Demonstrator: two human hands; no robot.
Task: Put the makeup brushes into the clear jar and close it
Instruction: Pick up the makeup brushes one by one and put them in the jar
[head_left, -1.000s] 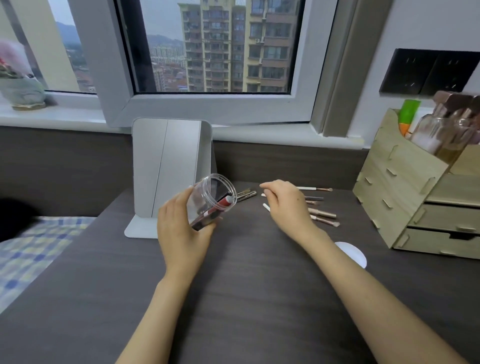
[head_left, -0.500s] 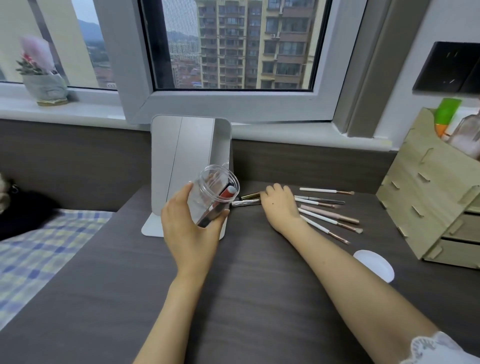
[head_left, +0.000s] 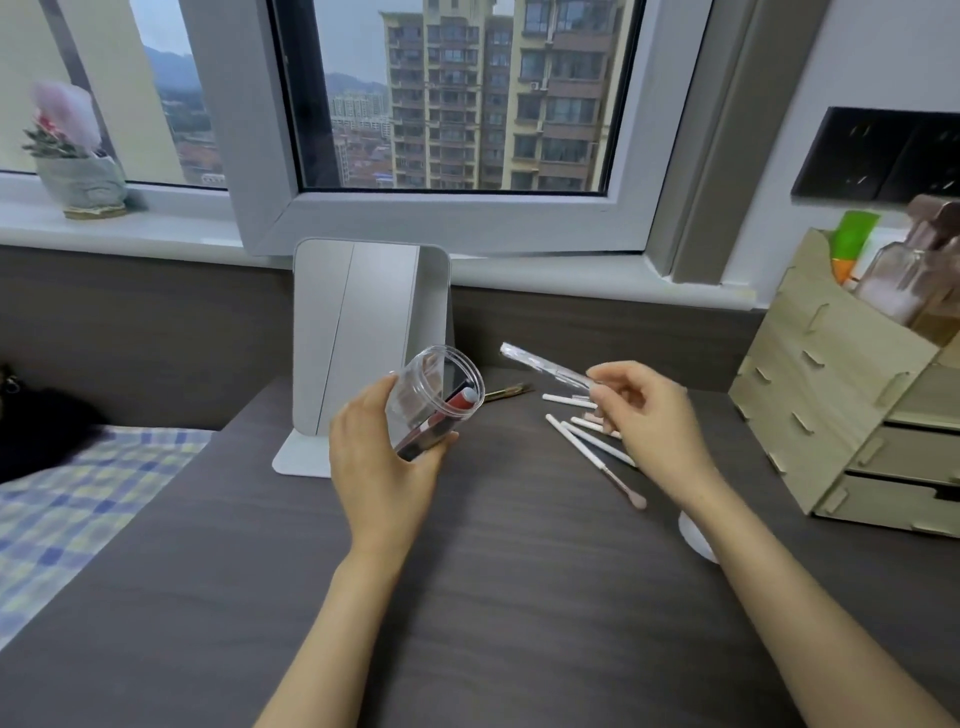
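Note:
My left hand (head_left: 382, 470) grips the clear jar (head_left: 435, 399), tilted with its open mouth toward the upper right. A red-tipped stick and a dark one lie inside it. My right hand (head_left: 647, 415) pinches a silvery makeup brush (head_left: 543, 365) by one end, lifted off the table and pointing up-left, close to the jar's mouth. Several white-handled brushes (head_left: 592, 444) lie on the dark table just below my right hand. One gold brush (head_left: 509, 391) lies behind the jar. The white lid (head_left: 693, 535) rests on the table, partly hidden by my right forearm.
A folding white mirror (head_left: 363, 332) stands behind the jar. A wooden drawer organiser (head_left: 841, 410) with bottles fills the right side. A bed with a checked sheet (head_left: 78, 499) adjoins the table's left edge. The window sill holds a flower pot (head_left: 80, 171).
My right hand has picked the silvery brush up off the table and raised it toward the jar. The jar stays tilted in my left hand.

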